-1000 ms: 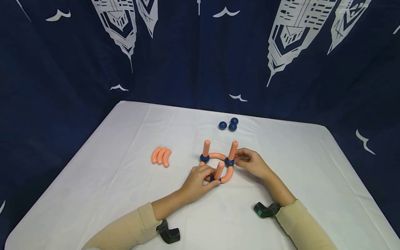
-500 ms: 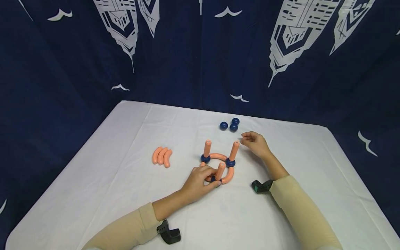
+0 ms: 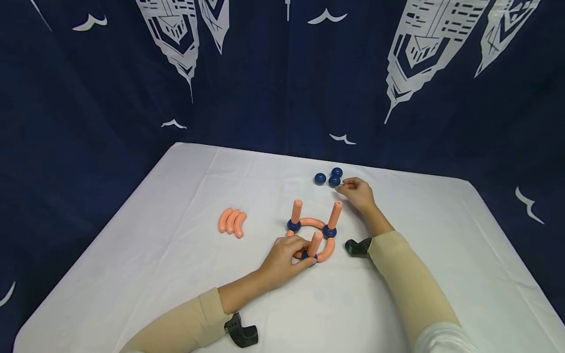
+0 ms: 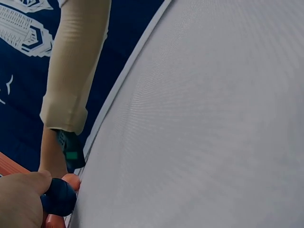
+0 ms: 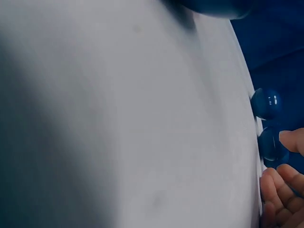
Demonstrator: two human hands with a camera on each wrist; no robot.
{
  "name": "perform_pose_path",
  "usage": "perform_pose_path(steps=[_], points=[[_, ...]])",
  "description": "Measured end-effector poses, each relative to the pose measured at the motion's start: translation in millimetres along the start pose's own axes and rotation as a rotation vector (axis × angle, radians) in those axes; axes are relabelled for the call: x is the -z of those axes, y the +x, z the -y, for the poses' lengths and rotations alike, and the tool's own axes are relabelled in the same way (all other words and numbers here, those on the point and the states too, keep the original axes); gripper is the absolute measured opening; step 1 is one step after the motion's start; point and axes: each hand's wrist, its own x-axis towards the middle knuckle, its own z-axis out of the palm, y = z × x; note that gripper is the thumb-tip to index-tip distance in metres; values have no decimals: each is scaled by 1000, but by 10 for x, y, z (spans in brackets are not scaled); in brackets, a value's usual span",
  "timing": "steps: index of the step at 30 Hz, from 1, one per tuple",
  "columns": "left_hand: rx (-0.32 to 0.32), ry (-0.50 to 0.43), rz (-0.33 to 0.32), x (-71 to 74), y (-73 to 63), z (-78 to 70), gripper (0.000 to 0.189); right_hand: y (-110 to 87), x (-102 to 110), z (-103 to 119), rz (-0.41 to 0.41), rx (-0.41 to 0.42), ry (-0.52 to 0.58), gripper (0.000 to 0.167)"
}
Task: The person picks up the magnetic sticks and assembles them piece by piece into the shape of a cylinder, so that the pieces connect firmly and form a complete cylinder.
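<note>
A ring of curved peach rods (image 3: 311, 223) joined by blue balls lies mid-table in the head view. Three straight peach rods (image 3: 335, 214) stand up from its balls. My left hand (image 3: 282, 261) pinches the ring's front blue ball (image 4: 61, 197) between thumb and fingers, partly hiding the ring's near left side. My right hand (image 3: 358, 194) is beside the loose blue balls at the back, its thumb and fingers parted. In the right wrist view its thumb is close to a loose blue ball (image 5: 270, 142); whether they touch I cannot tell.
Three curved peach rods (image 3: 230, 222) lie side by side to the left of the ring. Another loose ball (image 3: 320, 179) sits left of the nearest pair. The white table (image 3: 198, 186) ends at a dark blue curtain (image 3: 256, 108) behind.
My right hand has left the ring's right-hand ball and moved back across the table to the loose blue balls. The left hand has kept its hold on the front ball.
</note>
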Motion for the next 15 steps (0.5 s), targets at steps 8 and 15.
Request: perform_pose_path(steps=[8, 15], points=[[-12, 14, -13, -4, -9, -7, 23, 71, -65, 83, 6, -87, -87, 57], [-9, 24, -13, 4, -5, -7, 26, 121, -104, 129, -10, -110, -149, 60]])
